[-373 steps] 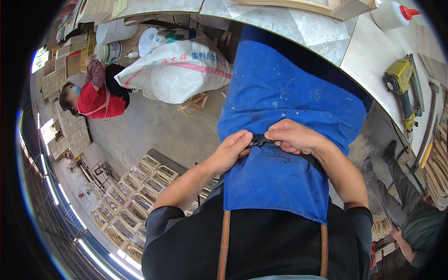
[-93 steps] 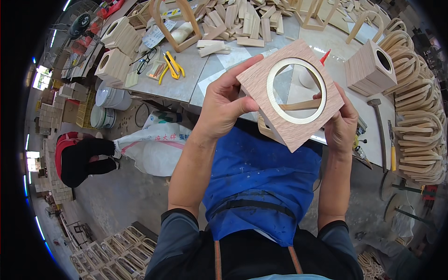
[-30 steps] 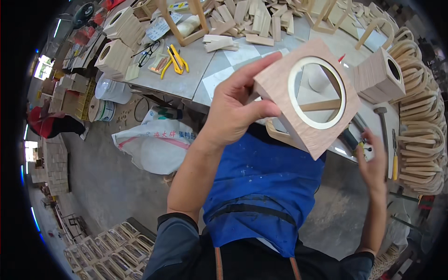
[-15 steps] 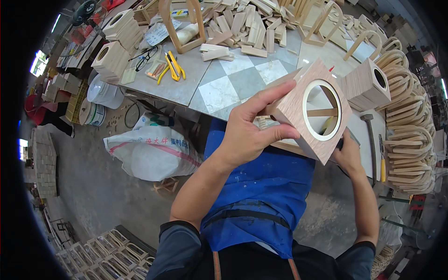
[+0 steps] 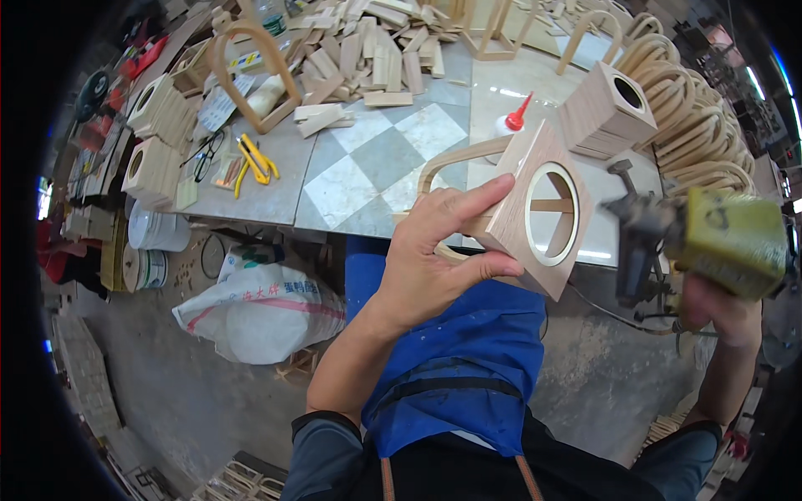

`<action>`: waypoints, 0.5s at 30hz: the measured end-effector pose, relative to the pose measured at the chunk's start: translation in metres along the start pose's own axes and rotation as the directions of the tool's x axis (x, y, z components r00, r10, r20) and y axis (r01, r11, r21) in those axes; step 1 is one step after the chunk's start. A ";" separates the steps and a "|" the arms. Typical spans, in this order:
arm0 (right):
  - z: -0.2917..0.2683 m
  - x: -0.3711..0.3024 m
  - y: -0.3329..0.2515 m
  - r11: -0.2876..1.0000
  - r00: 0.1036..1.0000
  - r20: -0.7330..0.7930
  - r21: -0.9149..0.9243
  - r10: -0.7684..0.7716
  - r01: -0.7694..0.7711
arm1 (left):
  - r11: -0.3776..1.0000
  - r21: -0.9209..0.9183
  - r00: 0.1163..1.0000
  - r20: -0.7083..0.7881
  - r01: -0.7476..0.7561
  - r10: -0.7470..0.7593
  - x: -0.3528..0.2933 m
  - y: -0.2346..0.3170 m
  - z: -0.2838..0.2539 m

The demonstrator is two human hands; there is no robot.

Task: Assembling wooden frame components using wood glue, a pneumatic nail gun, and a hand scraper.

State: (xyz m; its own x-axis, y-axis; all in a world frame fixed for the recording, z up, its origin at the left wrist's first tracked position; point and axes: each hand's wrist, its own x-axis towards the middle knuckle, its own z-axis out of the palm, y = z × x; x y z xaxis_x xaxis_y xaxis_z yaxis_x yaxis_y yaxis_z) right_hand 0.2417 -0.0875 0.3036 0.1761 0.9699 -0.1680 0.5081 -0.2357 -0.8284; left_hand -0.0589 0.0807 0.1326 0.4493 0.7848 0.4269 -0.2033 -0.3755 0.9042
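Observation:
In my left hand (image 5: pixel 439 255) is a wooden frame, gripped by its square end panel (image 5: pixel 522 209), thumb and fingers on the near edges. That panel is tilted and has a round hole ringed in pale wood, with a wooden crossbar visible through it. A bent wooden arch (image 5: pixel 455 155) extends behind the panel toward the table. To the right, my right hand (image 5: pixel 720 311) is closed round the handle of an olive-green nail gun (image 5: pixel 727 238), blurred by motion. The gun's dark nose is apart from the panel. A hose (image 5: pixel 614 317) hangs by the gun.
A tiled table (image 5: pixel 351 179) carries loose wood pieces (image 5: pixel 376 50), yellow pliers (image 5: pixel 255 163), a red-tipped bottle (image 5: pixel 511 123), stacked square panels (image 5: pixel 597 113) and a hammer (image 5: pixel 621 171). Bent wooden arches (image 5: pixel 693 117) line the right side. A white sack (image 5: pixel 259 313) stands below, left.
My right hand has swung out to the right, bringing the nail gun from behind the panel into plain view. My left hand still grips the frame. The view has shifted to the right.

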 end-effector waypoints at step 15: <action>0.048 0.026 -0.054 0.064 0.630 0.700 -0.651 -0.336 0.757 | 0.997 0.030 0.997 0.028 -0.077 0.076 -0.009 0.001 0.001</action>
State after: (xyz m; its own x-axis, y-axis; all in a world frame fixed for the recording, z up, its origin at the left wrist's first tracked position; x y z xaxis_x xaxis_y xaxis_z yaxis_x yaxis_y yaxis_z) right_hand 0.1778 -0.0463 0.3183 -0.6496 0.7330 -0.2019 0.7144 0.6794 0.1677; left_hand -0.0625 0.0729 0.1299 0.4570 0.7398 0.4939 -0.2109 -0.4493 0.8681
